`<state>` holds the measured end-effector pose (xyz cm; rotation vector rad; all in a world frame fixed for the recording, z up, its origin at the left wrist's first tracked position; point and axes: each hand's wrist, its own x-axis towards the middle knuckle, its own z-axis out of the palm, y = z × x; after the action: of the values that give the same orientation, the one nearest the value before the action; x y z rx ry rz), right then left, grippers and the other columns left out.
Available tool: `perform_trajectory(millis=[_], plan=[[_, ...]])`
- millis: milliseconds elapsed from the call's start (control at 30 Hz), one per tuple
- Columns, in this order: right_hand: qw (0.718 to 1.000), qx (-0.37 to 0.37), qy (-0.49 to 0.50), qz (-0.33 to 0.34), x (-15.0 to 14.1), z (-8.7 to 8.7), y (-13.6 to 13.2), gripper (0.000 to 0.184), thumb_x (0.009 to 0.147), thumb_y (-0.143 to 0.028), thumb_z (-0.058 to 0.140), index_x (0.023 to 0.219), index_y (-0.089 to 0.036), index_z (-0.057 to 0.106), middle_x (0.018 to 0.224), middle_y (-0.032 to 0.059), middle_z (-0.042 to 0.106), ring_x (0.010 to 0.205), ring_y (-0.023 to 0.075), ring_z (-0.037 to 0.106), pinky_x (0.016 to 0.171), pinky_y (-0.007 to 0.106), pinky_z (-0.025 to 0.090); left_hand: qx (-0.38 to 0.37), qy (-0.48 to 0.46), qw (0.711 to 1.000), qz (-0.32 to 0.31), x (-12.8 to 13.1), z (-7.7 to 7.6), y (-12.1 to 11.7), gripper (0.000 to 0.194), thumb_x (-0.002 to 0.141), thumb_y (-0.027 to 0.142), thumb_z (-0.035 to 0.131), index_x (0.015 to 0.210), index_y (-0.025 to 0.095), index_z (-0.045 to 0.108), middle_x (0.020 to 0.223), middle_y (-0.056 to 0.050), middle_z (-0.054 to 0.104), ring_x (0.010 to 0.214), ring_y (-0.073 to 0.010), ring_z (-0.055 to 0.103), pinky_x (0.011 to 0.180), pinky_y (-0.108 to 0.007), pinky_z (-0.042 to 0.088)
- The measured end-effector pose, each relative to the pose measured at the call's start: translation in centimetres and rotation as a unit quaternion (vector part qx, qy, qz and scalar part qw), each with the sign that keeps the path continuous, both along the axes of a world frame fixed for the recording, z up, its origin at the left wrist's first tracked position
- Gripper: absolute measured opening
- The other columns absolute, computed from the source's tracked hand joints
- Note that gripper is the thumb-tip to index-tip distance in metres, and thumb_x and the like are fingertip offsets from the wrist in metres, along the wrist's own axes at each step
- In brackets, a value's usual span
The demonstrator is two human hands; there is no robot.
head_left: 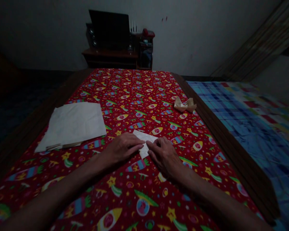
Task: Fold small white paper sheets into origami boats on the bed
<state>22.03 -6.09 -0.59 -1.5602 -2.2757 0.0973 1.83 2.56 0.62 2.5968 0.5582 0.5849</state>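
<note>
A small folded white paper (144, 152) lies on the red patterned cloth (144, 179), in front of me at the middle. My left hand (124, 147) is closed on its left side, thumb and forefinger pressed together at the paper's centre. From the right, my right hand (165, 155) holds the paper with curled fingers, its fingertips close to the left ones. Both hands cover parts of the paper, so its full outline is hidden.
Left of my hands lies a stack of white paper sheets (77, 122). A folded paper shape with pointed corners (185, 106) stands near the cloth's right edge. Beyond the far end are a dark screen (110, 30) and a wooden desk (111, 54). Blue checked bedding (221, 106) spreads at right.
</note>
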Motion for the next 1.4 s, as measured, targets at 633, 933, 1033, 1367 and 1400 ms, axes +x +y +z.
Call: perform_trajectory(millis=[633,933,1033,1367,1400], plan=[[0.992,0.025,0.093,-0.084,2.6,-1.2,1.5,0.022,0.084,-0.034,0.059,0.099,-0.019,0.053,0.092,0.0066,0.054,0.084,0.0203,0.049,0.071,0.032,0.043,-0.009,0.065,0.998,0.024,1.0,-1.2,4.3,0.028,0.08,0.032,0.065,0.103,0.02,0.055,0.102,-0.004,0.052,0.099,-0.0212,0.047,0.086,-0.035,0.042],[0.99,0.043,0.11,-0.08,2.0,-0.7,1.3,0.012,0.084,-0.026,0.058,0.094,-0.018,0.054,0.095,0.008,0.053,0.089,0.0216,0.047,0.074,0.034,0.043,-0.017,0.051,0.998,0.025,1.0,-0.8,3.9,0.024,0.08,0.026,0.065,0.098,0.018,0.05,0.103,-0.004,0.051,0.1,-0.0212,0.045,0.085,-0.034,0.041],[0.99,0.057,0.095,-0.087,1.9,-0.7,1.2,0.013,0.084,-0.026,0.057,0.094,-0.018,0.055,0.095,0.0091,0.053,0.089,0.0227,0.046,0.075,0.036,0.044,-0.008,0.072,0.996,0.042,1.0,-0.7,3.9,0.026,0.08,0.029,0.065,0.099,0.018,0.05,0.1,-0.004,0.052,0.097,-0.0216,0.046,0.083,-0.035,0.041],[0.992,0.047,0.086,-0.079,1.9,-0.8,1.3,0.032,0.086,-0.03,0.055,0.115,-0.018,0.053,0.101,0.0112,0.054,0.094,0.0249,0.048,0.077,0.039,0.046,-0.05,0.124,0.989,0.059,1.6,-0.2,4.4,0.018,0.078,0.032,0.063,0.09,0.019,0.059,0.089,-0.001,0.06,0.085,-0.0186,0.055,0.073,-0.028,0.04],[0.993,0.045,0.083,-0.076,1.9,-0.9,1.3,0.035,0.086,-0.031,0.056,0.118,-0.018,0.052,0.103,0.0115,0.054,0.095,0.0253,0.048,0.077,0.04,0.046,-0.065,0.135,0.987,0.059,1.8,-0.2,4.7,0.017,0.076,0.031,0.064,0.087,0.019,0.061,0.084,0.0,0.06,0.078,-0.017,0.055,0.067,-0.026,0.04]])
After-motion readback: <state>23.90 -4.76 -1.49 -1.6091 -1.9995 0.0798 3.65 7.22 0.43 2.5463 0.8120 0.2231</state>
